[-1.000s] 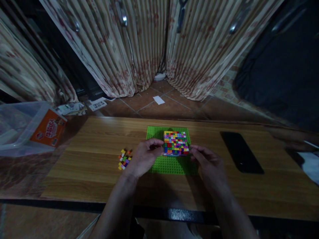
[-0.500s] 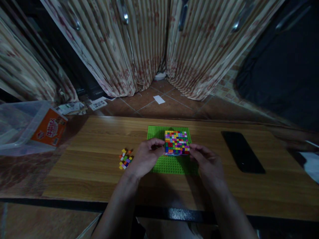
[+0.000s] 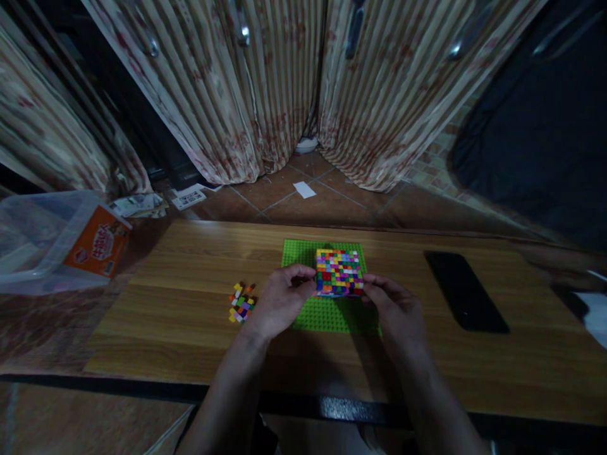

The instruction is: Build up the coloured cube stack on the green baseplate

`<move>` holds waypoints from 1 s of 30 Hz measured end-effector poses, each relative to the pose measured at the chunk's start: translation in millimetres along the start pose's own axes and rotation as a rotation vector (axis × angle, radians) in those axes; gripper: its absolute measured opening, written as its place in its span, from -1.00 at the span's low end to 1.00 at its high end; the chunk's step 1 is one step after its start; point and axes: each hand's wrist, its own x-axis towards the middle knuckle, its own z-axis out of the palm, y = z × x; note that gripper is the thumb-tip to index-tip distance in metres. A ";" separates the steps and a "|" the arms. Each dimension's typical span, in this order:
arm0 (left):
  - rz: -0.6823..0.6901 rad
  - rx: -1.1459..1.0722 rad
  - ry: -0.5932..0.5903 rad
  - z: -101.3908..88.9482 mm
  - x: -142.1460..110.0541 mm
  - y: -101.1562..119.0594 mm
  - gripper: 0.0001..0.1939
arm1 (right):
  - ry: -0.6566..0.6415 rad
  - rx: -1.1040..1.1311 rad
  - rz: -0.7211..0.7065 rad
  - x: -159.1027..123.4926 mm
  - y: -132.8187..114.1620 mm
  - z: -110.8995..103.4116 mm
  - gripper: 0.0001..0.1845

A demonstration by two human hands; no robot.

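Observation:
A block of many-coloured toy bricks (image 3: 339, 270) sits over the green studded baseplate (image 3: 332, 317), towards its far part. On the block's left side, my left hand (image 3: 283, 297) has thumb and fingers closed at the edge. My right hand (image 3: 396, 306) pinches the opposite edge near the lower right corner. Both hands hold the block between them; whether its underside is pressed onto the baseplate I cannot tell. Left of my left hand lies a small heap of loose bricks (image 3: 243, 304), partly hidden by that hand.
The wooden table (image 3: 190, 284) carries a black phone-like slab (image 3: 466, 291) at the right. A clear plastic bin (image 3: 47, 234) with an orange label stands off the left end. Striped curtains (image 3: 279, 95) hang behind, and a white paper (image 3: 304, 189) lies on the tiled floor.
The whole view has shifted very slightly. Both hands keep their hold on the brick block, with no clear movement against the baseplate.

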 end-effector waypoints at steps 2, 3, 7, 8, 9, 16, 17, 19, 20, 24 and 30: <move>0.001 0.008 -0.001 0.3 0.1 0.1 -0.85 | 0.001 0.000 0.001 0.3 0.4 -0.2 -0.71; 0.003 0.009 -0.002 0.4 0.4 -0.2 -0.85 | 0.001 0.001 -0.001 0.4 0.6 -0.3 -0.70; -0.001 -0.011 0.001 1.1 1.3 -1.0 -0.85 | 0.003 -0.010 -0.021 0.5 0.9 0.1 -0.72; -0.001 -0.012 0.003 1.2 1.2 -0.7 -0.85 | 0.007 -0.015 -0.026 0.4 0.8 0.3 -0.72; 0.001 -0.010 0.005 1.3 1.0 -0.3 -0.86 | 0.004 -0.019 -0.031 0.1 0.7 0.5 -0.72; 0.008 0.016 0.010 1.7 0.0 0.9 -0.84 | -0.007 -0.042 -0.050 -0.4 1.7 -1.7 -0.71; 0.009 0.023 0.010 1.7 0.1 0.7 -0.84 | -0.012 -0.042 -0.055 0.1 2.6 -2.4 -0.70; 0.009 0.037 0.012 1.7 0.4 0.4 -0.83 | -0.030 -0.037 -0.062 0.9 4.9 -3.4 -0.68; 0.008 0.041 0.015 1.6 0.5 0.4 -0.83 | -0.038 -0.035 -0.063 1.1 6.3 -3.5 -0.68; 0.013 0.039 0.025 1.1 0.3 1.0 -0.83 | -0.086 -0.069 -0.075 0.1 10.0 -4.7 -0.66; -0.010 0.109 0.087 -5.9 -0.1 4.6 -0.75 | 0.067 -0.259 -0.314 19.5 -7.0 -44.3 -0.55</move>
